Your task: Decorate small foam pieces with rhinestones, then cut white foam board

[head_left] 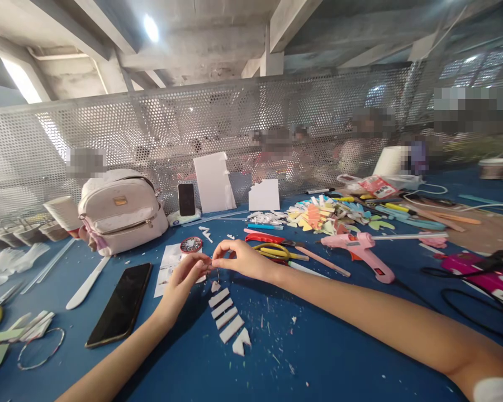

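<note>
My left hand [188,276] and my right hand [243,258] meet at the fingertips over the blue table, each closed in a pinch. What they pinch is too small to make out. A thin strand seems to run down from the fingers toward a small pale pointed piece [215,286]. Just below the hands lies a slanting row of white foam strips [224,307], several in number, with a notched white end piece [242,340] nearest me. Behind my left fingertips, a round red-rimmed container [191,244] sits on a printed paper sheet [166,268].
A black phone [119,304] lies left of my forearm, with a pale backpack [119,209] behind it. To the right are a pink glue gun [362,251] with a trailing cord, red-handled pliers [266,238] and a pile of coloured cut pieces [318,215]. Perforated metal panels [230,123] stand behind.
</note>
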`<state>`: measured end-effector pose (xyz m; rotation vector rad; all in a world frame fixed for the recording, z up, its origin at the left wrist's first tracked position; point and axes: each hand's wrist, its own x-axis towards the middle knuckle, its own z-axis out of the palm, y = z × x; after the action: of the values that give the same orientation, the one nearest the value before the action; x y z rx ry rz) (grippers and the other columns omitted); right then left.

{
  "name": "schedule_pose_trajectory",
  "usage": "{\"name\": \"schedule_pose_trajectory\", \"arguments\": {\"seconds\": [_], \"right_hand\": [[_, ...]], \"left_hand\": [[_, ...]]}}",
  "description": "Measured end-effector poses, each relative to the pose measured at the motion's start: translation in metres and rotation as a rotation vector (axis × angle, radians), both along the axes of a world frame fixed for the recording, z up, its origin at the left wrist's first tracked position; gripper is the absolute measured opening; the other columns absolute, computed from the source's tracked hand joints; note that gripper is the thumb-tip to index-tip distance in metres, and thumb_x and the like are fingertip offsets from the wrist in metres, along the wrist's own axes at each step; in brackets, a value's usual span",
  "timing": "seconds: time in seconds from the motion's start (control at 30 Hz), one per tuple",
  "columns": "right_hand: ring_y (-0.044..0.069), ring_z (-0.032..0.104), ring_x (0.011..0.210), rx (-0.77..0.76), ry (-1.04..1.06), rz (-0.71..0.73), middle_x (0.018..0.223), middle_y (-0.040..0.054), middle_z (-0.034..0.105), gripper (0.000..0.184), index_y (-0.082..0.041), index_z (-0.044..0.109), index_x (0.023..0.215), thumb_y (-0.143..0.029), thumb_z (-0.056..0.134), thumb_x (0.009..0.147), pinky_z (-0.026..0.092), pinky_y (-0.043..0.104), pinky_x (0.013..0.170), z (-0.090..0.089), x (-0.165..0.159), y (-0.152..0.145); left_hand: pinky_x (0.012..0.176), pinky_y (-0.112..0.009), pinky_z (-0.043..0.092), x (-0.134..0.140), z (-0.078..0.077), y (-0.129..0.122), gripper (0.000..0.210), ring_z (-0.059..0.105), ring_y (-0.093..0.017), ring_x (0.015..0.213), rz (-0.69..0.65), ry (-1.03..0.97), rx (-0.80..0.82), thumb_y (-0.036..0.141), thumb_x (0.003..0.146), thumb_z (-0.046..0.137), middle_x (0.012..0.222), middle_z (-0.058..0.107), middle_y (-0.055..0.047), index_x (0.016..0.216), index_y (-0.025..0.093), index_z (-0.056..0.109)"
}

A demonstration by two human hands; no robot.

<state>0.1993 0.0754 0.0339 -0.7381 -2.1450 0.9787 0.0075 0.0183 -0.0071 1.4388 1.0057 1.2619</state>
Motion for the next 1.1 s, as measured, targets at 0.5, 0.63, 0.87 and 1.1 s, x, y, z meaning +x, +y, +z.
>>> {"name": "schedule_pose_trajectory", "arguments": {"seconds": [0.5,0.63,0.87,1.1], "right_hand": [[0.013,0.062,0.078,0.16,0.175,0.043,0.085,0.0007,0.069,0.01,-0.019,0.066,0.085,-0.026,0.065,0.091,0.047,0.028,0.077,0.079,0.027,-0.02],[0.013,0.063,0.082,0.175,0.159,0.069,0.088,0.0008,0.069,0.007,-0.019,0.065,0.089,-0.022,0.061,0.093,0.047,0.028,0.078,0.081,0.03,-0.02],[0.013,0.06,0.082,0.246,0.128,0.032,0.09,0.0009,0.068,0.008,-0.019,0.065,0.086,-0.023,0.06,0.092,0.046,0.027,0.074,0.083,0.03,-0.021],[0.012,0.062,0.075,0.205,0.115,0.023,0.084,0.0001,0.068,0.004,-0.018,0.065,0.086,-0.02,0.063,0.089,0.047,0.026,0.066,0.087,0.033,-0.022]], "left_hand": [[0.087,-0.031,0.053,0.01,0.005,-0.017,0.038,0.069,-0.016,0.079,-0.331,-0.357,-0.348,0.038,0.074,0.086,0.09,0.074,-0.005,0.104,0.017,0.078],[0.087,-0.029,0.052,0.011,0.004,-0.018,0.037,0.065,-0.014,0.079,-0.342,-0.363,-0.331,0.038,0.074,0.086,0.089,0.072,-0.004,0.104,0.018,0.079],[0.086,-0.039,0.052,0.016,0.006,-0.022,0.029,0.07,-0.023,0.085,-0.432,-0.34,-0.271,0.037,0.084,0.077,0.096,0.076,-0.011,0.101,0.014,0.079],[0.093,-0.048,0.052,0.017,0.012,-0.026,0.039,0.074,-0.032,0.098,-0.54,-0.309,-0.322,0.039,0.087,0.073,0.116,0.074,-0.018,0.118,0.015,0.072]]}}
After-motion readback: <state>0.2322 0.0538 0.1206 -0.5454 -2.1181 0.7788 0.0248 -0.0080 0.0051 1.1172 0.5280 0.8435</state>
